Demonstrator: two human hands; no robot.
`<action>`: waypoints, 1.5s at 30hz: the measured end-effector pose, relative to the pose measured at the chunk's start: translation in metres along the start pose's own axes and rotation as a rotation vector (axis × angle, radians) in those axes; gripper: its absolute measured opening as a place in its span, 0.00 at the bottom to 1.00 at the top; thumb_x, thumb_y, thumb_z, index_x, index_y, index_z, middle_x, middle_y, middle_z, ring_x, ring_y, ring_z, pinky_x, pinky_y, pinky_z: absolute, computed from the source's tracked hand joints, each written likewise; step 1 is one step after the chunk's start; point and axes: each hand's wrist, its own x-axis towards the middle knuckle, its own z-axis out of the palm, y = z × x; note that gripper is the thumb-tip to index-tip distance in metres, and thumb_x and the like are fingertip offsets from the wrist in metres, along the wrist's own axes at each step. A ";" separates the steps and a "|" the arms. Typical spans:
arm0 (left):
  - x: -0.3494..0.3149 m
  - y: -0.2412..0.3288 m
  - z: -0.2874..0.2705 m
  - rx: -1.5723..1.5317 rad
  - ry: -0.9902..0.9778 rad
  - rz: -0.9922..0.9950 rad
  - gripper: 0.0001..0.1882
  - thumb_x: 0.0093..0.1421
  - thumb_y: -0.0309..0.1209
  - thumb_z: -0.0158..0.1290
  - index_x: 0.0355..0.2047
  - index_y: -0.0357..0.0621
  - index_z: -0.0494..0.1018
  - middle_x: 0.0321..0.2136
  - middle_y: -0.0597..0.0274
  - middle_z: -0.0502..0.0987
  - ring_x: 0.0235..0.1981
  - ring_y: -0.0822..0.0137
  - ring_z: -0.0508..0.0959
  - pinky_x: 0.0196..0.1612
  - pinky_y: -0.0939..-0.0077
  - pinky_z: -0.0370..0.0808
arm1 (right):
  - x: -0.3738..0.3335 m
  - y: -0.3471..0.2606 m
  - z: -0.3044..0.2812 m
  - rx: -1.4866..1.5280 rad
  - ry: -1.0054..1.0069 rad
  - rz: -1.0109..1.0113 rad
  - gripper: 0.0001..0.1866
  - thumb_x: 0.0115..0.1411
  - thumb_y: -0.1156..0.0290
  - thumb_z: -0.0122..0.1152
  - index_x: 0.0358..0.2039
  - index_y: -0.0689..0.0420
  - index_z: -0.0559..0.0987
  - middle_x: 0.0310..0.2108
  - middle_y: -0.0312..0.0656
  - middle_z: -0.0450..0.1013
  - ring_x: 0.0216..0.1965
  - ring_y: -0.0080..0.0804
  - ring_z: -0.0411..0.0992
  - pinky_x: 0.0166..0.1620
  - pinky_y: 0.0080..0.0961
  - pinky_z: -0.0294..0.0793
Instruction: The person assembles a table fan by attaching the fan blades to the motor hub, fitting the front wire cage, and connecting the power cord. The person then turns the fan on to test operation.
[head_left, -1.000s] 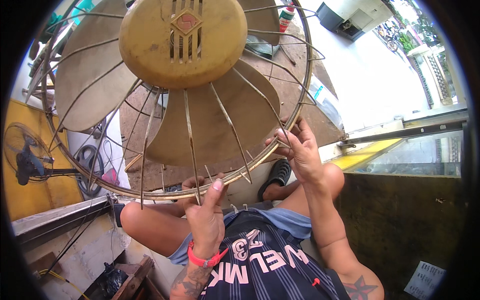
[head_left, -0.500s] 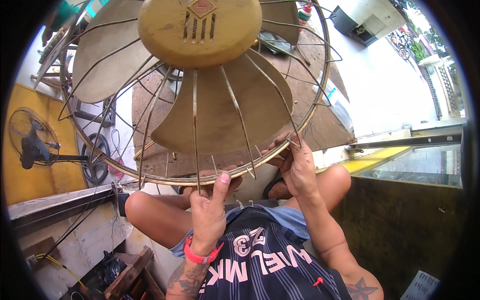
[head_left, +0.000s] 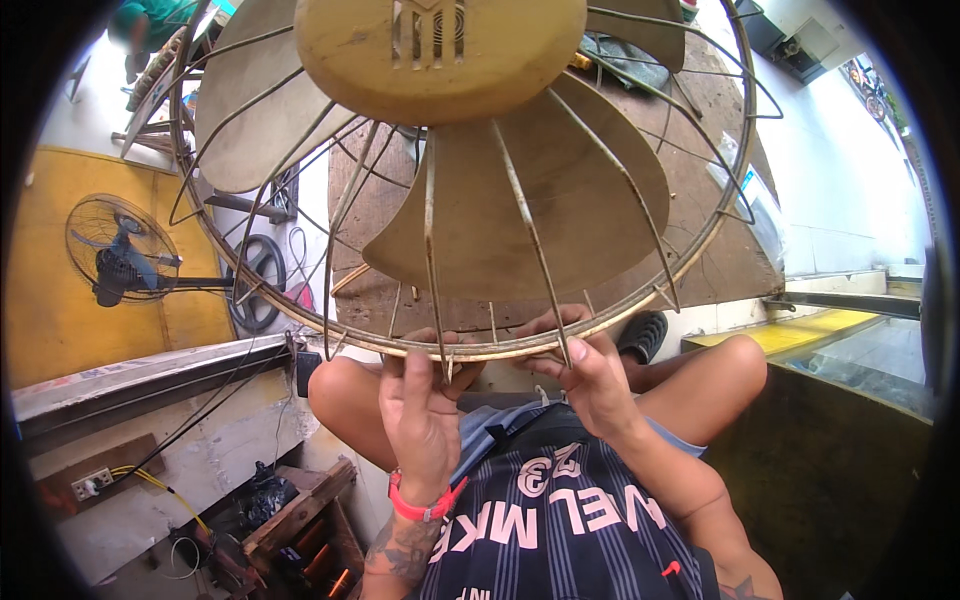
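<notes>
A large old fan fills the upper half of the view, with a worn yellow centre cap, broad beige blades and a rusty wire guard. At the lower rim of the guard, my left hand has its thumb in front and its fingers curled behind. Just to its right, my right hand pinches the same rim beside a wire end, with its thumb below. The fingertips of both hands are partly hidden by the rim.
Beneath the fan is a brown wooden board, with a clear plastic packet at its right. Another fan lies on a yellow panel at left. A person in green is at the far left. A glass-topped case stands right.
My right hand has moved left and down along the rim, closer to my left hand. The whole scene has shifted right in view, and the fan appears slightly larger.
</notes>
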 end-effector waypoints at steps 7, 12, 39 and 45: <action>0.002 0.008 0.001 0.288 0.034 0.034 0.17 0.75 0.35 0.54 0.55 0.33 0.70 0.48 0.49 0.81 0.47 0.62 0.83 0.53 0.67 0.82 | 0.003 0.009 0.028 -0.307 -0.082 -0.040 0.31 0.67 0.58 0.70 0.60 0.66 0.69 0.52 0.43 0.75 0.53 0.25 0.73 0.57 0.27 0.73; 0.007 0.004 -0.009 0.309 -0.033 0.067 0.18 0.74 0.35 0.54 0.56 0.35 0.68 0.48 0.48 0.80 0.51 0.51 0.83 0.55 0.57 0.85 | 0.009 0.006 0.039 -0.386 -0.014 -0.012 0.25 0.69 0.60 0.69 0.54 0.67 0.74 0.44 0.39 0.80 0.47 0.20 0.75 0.53 0.22 0.74; 0.015 -0.020 -0.024 0.227 -0.235 0.130 0.13 0.73 0.33 0.55 0.50 0.36 0.70 0.48 0.45 0.82 0.52 0.54 0.82 0.58 0.59 0.78 | 0.021 -0.004 0.017 -0.576 -0.168 -0.081 0.17 0.67 0.61 0.69 0.42 0.64 0.81 0.36 0.40 0.76 0.38 0.27 0.75 0.43 0.25 0.74; 0.022 -0.027 -0.031 0.309 -0.278 0.182 0.16 0.74 0.36 0.55 0.52 0.38 0.68 0.48 0.49 0.80 0.51 0.52 0.83 0.58 0.55 0.79 | 0.030 0.007 0.007 -0.567 -0.188 -0.181 0.19 0.67 0.57 0.70 0.41 0.62 0.81 0.31 0.34 0.74 0.33 0.18 0.70 0.37 0.20 0.70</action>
